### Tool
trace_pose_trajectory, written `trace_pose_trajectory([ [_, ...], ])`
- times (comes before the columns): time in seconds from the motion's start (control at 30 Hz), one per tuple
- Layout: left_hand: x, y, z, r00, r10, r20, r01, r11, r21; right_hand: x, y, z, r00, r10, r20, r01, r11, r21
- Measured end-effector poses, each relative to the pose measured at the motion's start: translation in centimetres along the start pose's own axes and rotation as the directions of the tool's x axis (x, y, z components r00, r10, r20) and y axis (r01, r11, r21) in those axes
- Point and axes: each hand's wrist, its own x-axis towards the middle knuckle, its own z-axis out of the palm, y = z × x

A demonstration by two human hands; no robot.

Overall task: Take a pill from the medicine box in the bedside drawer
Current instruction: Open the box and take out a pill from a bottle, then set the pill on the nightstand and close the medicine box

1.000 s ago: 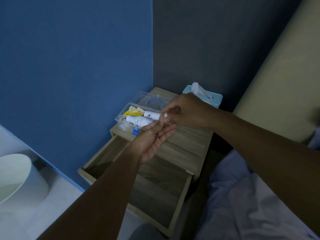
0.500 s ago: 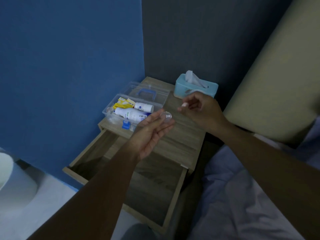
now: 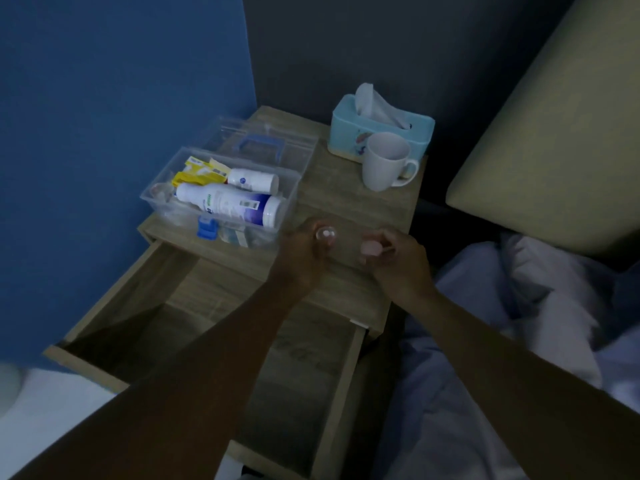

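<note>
**Both hands over the bedside desk, pill in the right**

Nearest, the drawer (image 3: 207, 344) stands pulled open. Above its back edge the left hand (image 3: 302, 252) curls round a small clear cap (image 3: 325, 235), and the right hand (image 3: 398, 261) pinches a pale pill (image 3: 371, 247) in its fingertips, the two hands apart. Just beyond the left hand the medicine box (image 3: 221, 199) sits open on the desk (image 3: 349, 209), bottles inside. Farther back stand a white mug (image 3: 386, 162) and a tissue box (image 3: 377, 133).
</note>
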Motion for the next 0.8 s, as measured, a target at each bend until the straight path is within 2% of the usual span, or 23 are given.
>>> trace_pose_trajectory([
  [0.13, 0.5, -1.2, 1.2, 0.999, -0.021, 0.036, 0.020, 0.999, 0.037, -0.2, 0.7, 1.8, 1.000, -0.012, -0.024, 0.012, 0.999, 0.033],
  [0.23, 0.8, -1.1, 1.6, 1.000, -0.017, 0.012, 0.016, 0.998, 0.054, -0.8, 1.2, 2.7, 0.996, -0.045, -0.072, 0.045, 0.999, -0.004],
  [0.4, 1.3, -1.2, 1.8, 0.997, -0.046, -0.060, 0.053, 0.992, 0.112, -0.7, 1.3, 3.3, 0.993, 0.017, -0.115, -0.017, 1.000, -0.004],
  [0.53, 1.2, -1.0, 2.0, 0.995, -0.087, -0.053, 0.092, 0.991, 0.099, -0.6, 1.0, 3.0, 0.996, 0.052, -0.078, -0.051, 0.999, 0.009],
  [0.7, -0.7, -1.3, 1.0, 0.999, -0.024, -0.036, 0.028, 0.991, 0.134, -0.5, 0.4, 2.4, 0.989, 0.143, -0.049, -0.131, 0.971, 0.199],
  [0.8, -2.5, -1.9, 0.5, 0.999, -0.042, 0.018, 0.038, 0.983, 0.182, -0.6, 0.4, 2.3, 0.980, 0.192, -0.044, -0.173, 0.946, 0.275],
])
